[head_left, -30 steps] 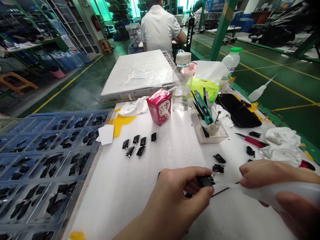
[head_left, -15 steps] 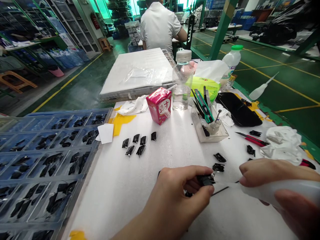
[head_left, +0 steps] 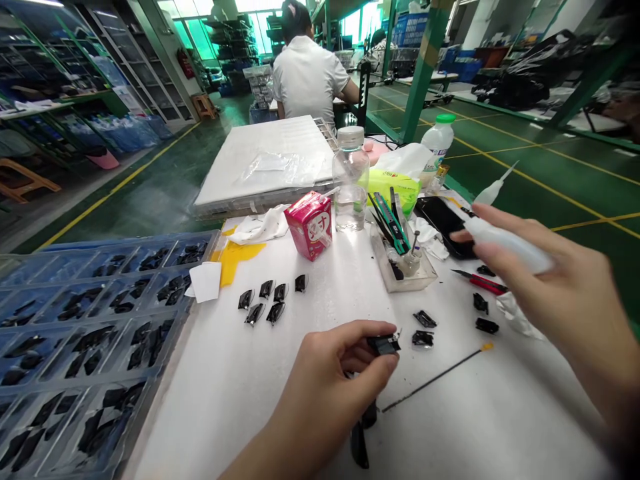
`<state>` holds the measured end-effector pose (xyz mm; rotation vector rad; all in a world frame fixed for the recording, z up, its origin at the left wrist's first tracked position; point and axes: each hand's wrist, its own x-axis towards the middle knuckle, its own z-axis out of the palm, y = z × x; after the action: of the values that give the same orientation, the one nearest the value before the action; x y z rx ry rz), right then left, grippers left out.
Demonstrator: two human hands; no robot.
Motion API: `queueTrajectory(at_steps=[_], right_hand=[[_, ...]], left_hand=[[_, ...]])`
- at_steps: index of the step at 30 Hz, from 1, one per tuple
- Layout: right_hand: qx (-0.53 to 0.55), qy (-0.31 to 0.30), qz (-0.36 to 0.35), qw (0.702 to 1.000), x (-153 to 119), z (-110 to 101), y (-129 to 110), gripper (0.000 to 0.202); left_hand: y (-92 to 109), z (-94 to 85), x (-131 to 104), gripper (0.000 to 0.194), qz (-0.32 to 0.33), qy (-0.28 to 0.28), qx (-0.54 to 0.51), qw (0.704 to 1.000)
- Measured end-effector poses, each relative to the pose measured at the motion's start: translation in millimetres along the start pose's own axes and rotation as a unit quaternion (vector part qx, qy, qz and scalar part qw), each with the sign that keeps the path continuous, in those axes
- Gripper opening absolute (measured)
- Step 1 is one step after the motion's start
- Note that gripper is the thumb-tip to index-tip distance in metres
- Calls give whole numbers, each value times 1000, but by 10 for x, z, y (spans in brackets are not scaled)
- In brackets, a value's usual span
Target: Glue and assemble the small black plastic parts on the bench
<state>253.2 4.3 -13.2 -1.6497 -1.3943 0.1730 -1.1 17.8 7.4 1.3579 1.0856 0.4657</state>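
Between thumb and fingers, my left hand pinches a small black part above the white work surface. My right hand is wrapped round a white squeeze bottle, raised at the right near the black tray-like object. A second white nozzle bottle stands just behind it. Beneath my left hand lies a larger black piece, partly hidden. A thin dark stick with a yellow tip lies to its right. Small black parts rest on the surface between my hands.
Blue compartment trays of black parts fill the left. Behind the black clips are a red drink carton, a clear bottle and a tool box. A red-handled tool lies at right. A person sits beyond.
My right hand has lifted the squeeze bottle up and away from the part in my left hand, uncovering the yellow-tipped stick. The camera view has shifted slightly.
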Motion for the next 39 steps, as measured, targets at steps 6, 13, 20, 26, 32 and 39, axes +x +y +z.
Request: queueTrajectory(at_steps=[6, 13, 20, 26, 32, 39], right_hand=[[-64, -130, 2, 989, 276, 289, 368, 33], [-61, -116, -13, 991, 269, 353, 435, 35], [27, -17, -36, 999, 122, 210, 25, 25], [136, -92, 7, 986, 87, 386, -193, 20], [237, 57, 5, 970, 131, 246, -157, 17], [268, -18, 51, 962, 36, 77, -155, 20]], left_hand=[[22, -8, 10, 27, -12, 1, -41, 999], [17, -20, -10, 26, -9, -9, -59, 998], [3, 5, -15, 23, -5, -8, -40, 999], [5, 31, 11, 24, -18, -20, -32, 999], [14, 23, -14, 22, -5, -22, -30, 999], [19, 24, -8, 22, -7, -8, -14, 1000]])
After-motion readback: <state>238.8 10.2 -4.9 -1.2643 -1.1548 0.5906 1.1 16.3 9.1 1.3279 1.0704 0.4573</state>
